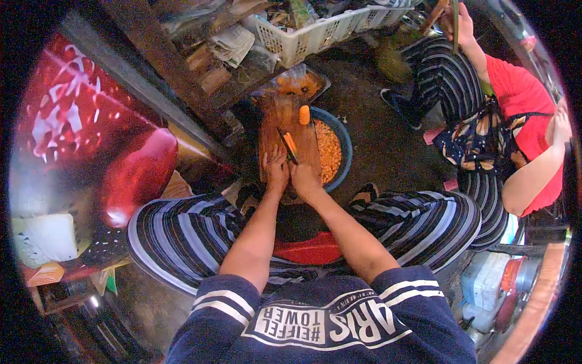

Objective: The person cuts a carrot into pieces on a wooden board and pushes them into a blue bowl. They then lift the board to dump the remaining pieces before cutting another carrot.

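Note:
A brown wooden cutting board lies across one side of a blue basin of small diced carrot pieces. My right hand is closed round the handle of a dark knife, whose blade points up the board. Beside the blade are orange carrot strips. My left hand rests on the board left of the knife, with its fingers a little apart. A thicker carrot piece sits at the board's right edge, beyond the knife.
Behind the board is a clear plastic bag with orange pieces. A white crate stands further back. Another person in a red top sits at the right, with a raised hand. Plastic containers stand at the lower right.

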A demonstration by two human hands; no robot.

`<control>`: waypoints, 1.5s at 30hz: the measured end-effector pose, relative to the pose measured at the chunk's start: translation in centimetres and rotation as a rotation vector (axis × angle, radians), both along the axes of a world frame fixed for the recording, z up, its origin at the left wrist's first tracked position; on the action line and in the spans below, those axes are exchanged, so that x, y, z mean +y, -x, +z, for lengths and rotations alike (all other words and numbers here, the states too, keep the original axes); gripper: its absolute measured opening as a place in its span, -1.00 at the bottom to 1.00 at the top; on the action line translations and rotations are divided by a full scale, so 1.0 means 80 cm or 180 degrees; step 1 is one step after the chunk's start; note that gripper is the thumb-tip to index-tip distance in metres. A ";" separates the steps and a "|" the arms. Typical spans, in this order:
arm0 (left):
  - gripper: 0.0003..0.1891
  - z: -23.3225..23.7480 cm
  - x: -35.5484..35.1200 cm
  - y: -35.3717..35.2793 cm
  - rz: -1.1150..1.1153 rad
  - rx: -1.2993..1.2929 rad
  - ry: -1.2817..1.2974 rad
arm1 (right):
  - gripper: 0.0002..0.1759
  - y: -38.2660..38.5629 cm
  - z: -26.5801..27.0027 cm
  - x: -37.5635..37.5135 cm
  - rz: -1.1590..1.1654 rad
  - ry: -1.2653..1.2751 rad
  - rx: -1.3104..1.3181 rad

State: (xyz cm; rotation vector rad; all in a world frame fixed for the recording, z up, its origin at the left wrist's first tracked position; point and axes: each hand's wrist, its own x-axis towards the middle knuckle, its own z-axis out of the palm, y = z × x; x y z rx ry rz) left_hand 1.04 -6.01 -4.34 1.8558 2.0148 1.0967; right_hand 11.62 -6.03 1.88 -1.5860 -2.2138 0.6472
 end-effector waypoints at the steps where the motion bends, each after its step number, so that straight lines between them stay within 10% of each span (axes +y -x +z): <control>1: -0.60 0.003 -0.002 0.002 -0.0005 0.0035 -0.0017 | -0.52 0.004 -0.008 -0.002 -0.0043 0.0019 -0.0114; 26: -0.32 0.033 0.034 -0.053 0.1242 -0.0294 0.0433 | -0.66 -0.061 0.059 0.043 -0.0143 0.0243 -0.0513; 45: -0.37 0.012 0.024 -0.027 0.0378 -0.1361 -0.0113 | -0.67 -0.081 -0.003 0.022 0.0149 0.0035 -0.0369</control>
